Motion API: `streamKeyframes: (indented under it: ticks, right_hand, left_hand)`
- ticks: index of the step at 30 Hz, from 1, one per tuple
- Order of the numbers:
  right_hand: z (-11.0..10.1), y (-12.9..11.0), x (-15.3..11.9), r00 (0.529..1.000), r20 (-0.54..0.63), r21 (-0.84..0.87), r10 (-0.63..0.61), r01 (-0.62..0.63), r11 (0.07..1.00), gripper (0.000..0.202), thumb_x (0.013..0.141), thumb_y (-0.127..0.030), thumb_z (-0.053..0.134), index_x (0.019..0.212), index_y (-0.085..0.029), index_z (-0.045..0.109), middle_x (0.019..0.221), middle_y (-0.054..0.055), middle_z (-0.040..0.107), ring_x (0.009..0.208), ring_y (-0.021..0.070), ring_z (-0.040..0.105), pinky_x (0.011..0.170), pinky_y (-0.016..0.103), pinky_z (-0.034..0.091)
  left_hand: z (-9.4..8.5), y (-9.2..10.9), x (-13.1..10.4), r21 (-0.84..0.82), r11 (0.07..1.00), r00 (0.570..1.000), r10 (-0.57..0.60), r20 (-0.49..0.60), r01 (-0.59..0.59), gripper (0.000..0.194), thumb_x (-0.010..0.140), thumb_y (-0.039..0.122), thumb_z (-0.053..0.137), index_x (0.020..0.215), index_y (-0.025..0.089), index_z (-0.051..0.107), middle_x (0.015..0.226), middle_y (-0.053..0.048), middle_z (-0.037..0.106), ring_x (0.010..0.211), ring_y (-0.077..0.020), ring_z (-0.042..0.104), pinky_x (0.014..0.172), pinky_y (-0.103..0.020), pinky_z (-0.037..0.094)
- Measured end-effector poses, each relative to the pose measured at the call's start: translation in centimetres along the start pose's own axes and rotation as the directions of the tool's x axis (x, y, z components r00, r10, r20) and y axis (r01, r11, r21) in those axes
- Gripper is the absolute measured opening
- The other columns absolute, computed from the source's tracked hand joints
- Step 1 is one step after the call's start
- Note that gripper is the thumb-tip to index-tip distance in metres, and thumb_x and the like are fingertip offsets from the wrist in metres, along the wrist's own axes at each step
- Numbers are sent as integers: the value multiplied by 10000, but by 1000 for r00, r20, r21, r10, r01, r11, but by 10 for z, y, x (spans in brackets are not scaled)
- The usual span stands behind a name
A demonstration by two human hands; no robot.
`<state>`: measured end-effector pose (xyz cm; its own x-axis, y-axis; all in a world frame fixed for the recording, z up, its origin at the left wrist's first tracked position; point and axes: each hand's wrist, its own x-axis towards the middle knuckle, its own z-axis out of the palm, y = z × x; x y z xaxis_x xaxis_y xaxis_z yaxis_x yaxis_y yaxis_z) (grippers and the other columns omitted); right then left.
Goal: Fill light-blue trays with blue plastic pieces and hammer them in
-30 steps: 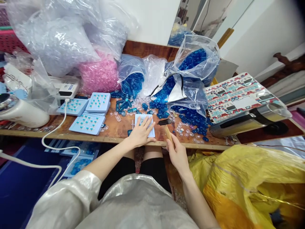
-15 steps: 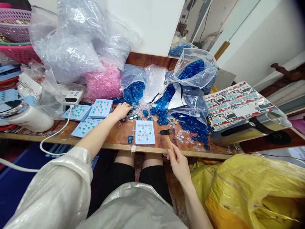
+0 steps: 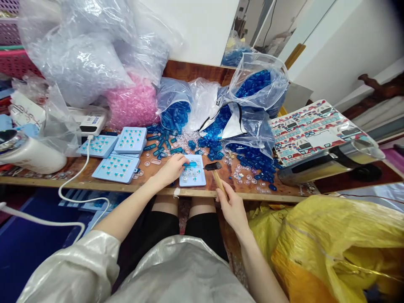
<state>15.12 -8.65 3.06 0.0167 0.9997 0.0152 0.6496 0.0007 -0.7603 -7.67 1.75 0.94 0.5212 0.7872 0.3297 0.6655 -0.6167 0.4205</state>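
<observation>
A light-blue panel [image 3: 192, 182] with small clear and teal parts on it lies near the table's front edge. Over its upper left, my left hand [image 3: 173, 169] pinches a translucent blue oblong plastic piece [image 3: 190, 164]. My right hand [image 3: 232, 204] is wrapped round the wooden handle of a hammer [image 3: 213, 166]. The dark hammer head is just right of the panel, apart from it. Loose blue plastic pieces [image 3: 213, 152] and clear round pieces lie behind the panel and to its right.
Stacked light-blue panels [image 3: 113, 168] lie at left beside a white cable [image 3: 82, 172]. Behind stand a pink bag [image 3: 134, 103] and open bags of blue pieces [image 3: 176, 115]. At right are a metal jug [image 3: 309, 170], a patterned box [image 3: 312, 130] and a yellow sack [image 3: 334, 244].
My left hand has come from the loose pieces to the panel, bringing a blue plastic piece. The hammer has shifted slightly left, closer to the panel. The view has tilted a little.
</observation>
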Motion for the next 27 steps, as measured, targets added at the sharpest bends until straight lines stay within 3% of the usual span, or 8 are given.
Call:
streamKeyframes:
  ticks: [3, 8, 13, 17, 21, 24, 27]
  right_hand:
    - [1, -9, 3, 998, 12, -39, -60, 60, 997, 434, 881, -368, 370, 1241, -166, 507, 718, 26, 664, 643, 171, 615, 660, 283, 481]
    - [9, -25, 15, 983, -18, -151, -185, 180, 972, 415, 898, -319, 350, 1292, -245, 457, 1059, 55, 656, 881, 202, 632, 753, 299, 478]
    - [20, -33, 29, 992, 50, -341, -117, 127, 931, 396, 882, -311, 395, 1267, -280, 486, 1004, 61, 683, 817, 229, 654, 666, 306, 489]
    - [15, -32, 26, 988, 8, -240, -157, 154, 959, 402, 895, -284, 370, 1288, -270, 455, 1115, 44, 645, 948, 217, 626, 782, 312, 470]
    - [11, -24, 20, 987, 5, -141, -158, 157, 978, 396, 893, -274, 367, 1273, -242, 473, 1100, 37, 652, 931, 198, 632, 793, 292, 466]
    - [11, -16, 17, 991, 1, -122, -135, 134, 983, 397, 890, -292, 369, 1261, -219, 490, 1092, 45, 655, 902, 193, 638, 797, 294, 468]
    - [12, -10, 15, 993, 0, -121, -115, 114, 986, 404, 888, -318, 370, 1257, -212, 498, 1038, 44, 672, 844, 188, 647, 788, 304, 475]
  left_hand:
    - [2, -5, -3, 9, 1000, 1000, -17, -10, 17, 179, 803, 85, 435, 914, 167, 549, 923, -66, 530, 925, -193, 500, 840, -357, 439]
    - [3, -6, -4, -8, 1000, 999, -8, -49, 8, 145, 825, 119, 444, 914, 163, 550, 911, -68, 523, 907, -186, 503, 828, -342, 442]
    - [4, -1, -5, -31, 997, 994, -77, -76, 75, 111, 815, 122, 456, 870, 165, 543, 891, -50, 512, 873, -170, 510, 811, -323, 445]
    - [1, -3, -6, -67, 996, 993, -70, -98, 64, 135, 817, 133, 446, 896, 164, 552, 899, -50, 516, 884, -163, 517, 817, -305, 442]
    - [-5, -26, 1, 52, 984, 965, -153, -214, 168, 222, 803, 78, 400, 932, 145, 567, 947, -82, 541, 942, -191, 505, 854, -335, 425]
    - [-11, -47, 10, 233, 953, 978, -171, -118, 194, 191, 793, 99, 439, 906, 147, 584, 946, -97, 576, 912, -226, 508, 824, -378, 421]
    - [-16, -55, 18, 353, 918, 982, -191, -12, 182, 157, 802, 156, 473, 917, 156, 580, 926, -101, 602, 892, -250, 510, 800, -408, 410]
